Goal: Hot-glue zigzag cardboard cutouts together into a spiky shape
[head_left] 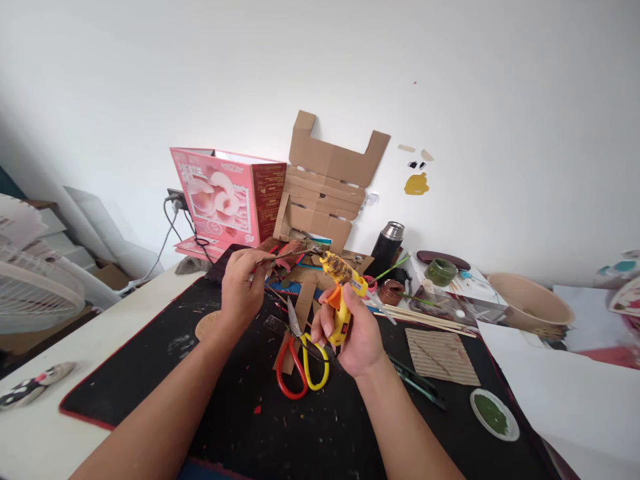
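Observation:
My right hand is wrapped round a yellow hot glue gun with an orange trigger. A stained, dark patch covers its front, and its nozzle points up and left. Between the fingertips of my left hand is a thin dark twig, whose far end meets or nearly meets the nozzle; I cannot tell if they touch. Below the glue gun, scissors with one red and one yellow handle lie on the black mat, blades pointing away. A cardboard strip lies partly under them.
A pink box and folded cardboard stand against the wall. A black thermos, a green jar and a beige bowl are at back right. Corrugated cardboard, a utility knife and a green paint dish lie at right.

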A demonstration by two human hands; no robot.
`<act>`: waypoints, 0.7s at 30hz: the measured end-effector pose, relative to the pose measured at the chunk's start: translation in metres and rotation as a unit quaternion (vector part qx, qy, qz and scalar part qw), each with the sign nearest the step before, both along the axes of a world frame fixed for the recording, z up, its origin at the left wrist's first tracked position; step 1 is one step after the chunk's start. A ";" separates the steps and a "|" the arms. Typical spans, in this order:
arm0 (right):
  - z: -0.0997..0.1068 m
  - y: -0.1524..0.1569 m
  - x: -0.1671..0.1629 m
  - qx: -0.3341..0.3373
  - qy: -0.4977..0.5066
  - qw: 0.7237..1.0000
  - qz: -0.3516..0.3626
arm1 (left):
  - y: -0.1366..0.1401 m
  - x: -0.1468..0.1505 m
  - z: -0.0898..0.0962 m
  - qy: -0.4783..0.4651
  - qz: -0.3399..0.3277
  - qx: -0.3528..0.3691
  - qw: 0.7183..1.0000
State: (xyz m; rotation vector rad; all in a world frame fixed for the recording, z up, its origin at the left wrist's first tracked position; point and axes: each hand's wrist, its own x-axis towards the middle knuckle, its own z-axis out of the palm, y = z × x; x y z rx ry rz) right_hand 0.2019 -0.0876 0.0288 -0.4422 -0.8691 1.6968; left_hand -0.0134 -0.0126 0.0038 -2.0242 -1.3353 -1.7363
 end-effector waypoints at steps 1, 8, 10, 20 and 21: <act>0.000 0.000 0.000 -0.001 -0.001 1.000 0.000 | 0.000 0.000 0.000 -0.001 0.000 -0.001 1.000; 0.003 -0.003 -0.001 -0.001 0.010 1.000 0.014 | -0.001 0.000 0.000 -0.003 -0.006 -0.008 1.000; 0.003 -0.003 -0.001 -0.005 0.014 1.000 0.016 | -0.001 0.001 0.000 -0.004 -0.006 -0.007 1.000; 0.003 0.001 0.003 -0.004 0.015 0.999 -0.052 | -0.005 0.000 0.007 -0.007 0.015 0.001 1.000; 0.004 0.001 0.003 0.000 0.010 0.998 -0.062 | -0.006 0.000 0.008 -0.008 0.020 0.003 1.000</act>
